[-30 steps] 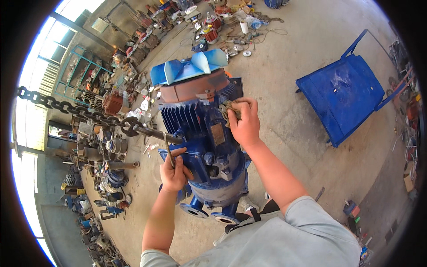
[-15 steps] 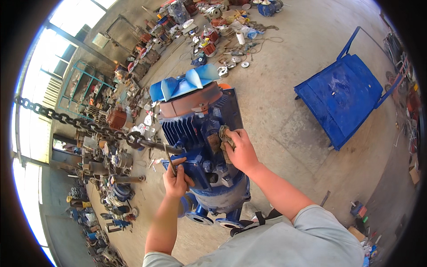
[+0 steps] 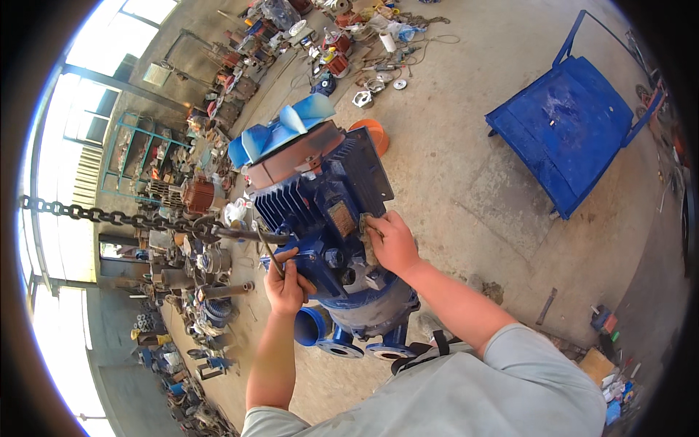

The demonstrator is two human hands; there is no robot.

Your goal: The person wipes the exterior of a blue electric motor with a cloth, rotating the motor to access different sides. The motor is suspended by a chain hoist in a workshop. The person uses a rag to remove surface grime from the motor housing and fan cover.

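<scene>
A blue electric motor (image 3: pixel 287 202) with cooling fins stands in front of me, joined to a grey and blue pump body with flanges (image 3: pixel 340 349) below. A light-blue fan (image 3: pixel 284 131) sits over its rusty brown end cover. My right hand (image 3: pixel 393 244) is closed on a crumpled, dirty rag (image 3: pixel 365 222) beside the brownish nameplate (image 3: pixel 341 218). My left hand (image 3: pixel 286 284) is closed around a thin rod (image 3: pixel 268 249), against the blue terminal box (image 3: pixel 309 258). The rod's lower end is hidden in the fingers. Next to that hand, a steel lifting hook (image 3: pixel 251 234) reaches the motor's side.
A heavy chain (image 3: pixel 109 216) runs left from the hook. Behind the motor stands an orange bucket (image 3: pixel 373 135). A blue flatbed cart (image 3: pixel 561 127) is at right. Motor parts and tools crowd the left wall, with a teal shelf rack (image 3: pixel 135 146) among them.
My right hand and the rag have shifted off the nameplate to its right edge, so more of the plate shows. My left hand keeps its hold on the rod. The whole view has turned slightly.
</scene>
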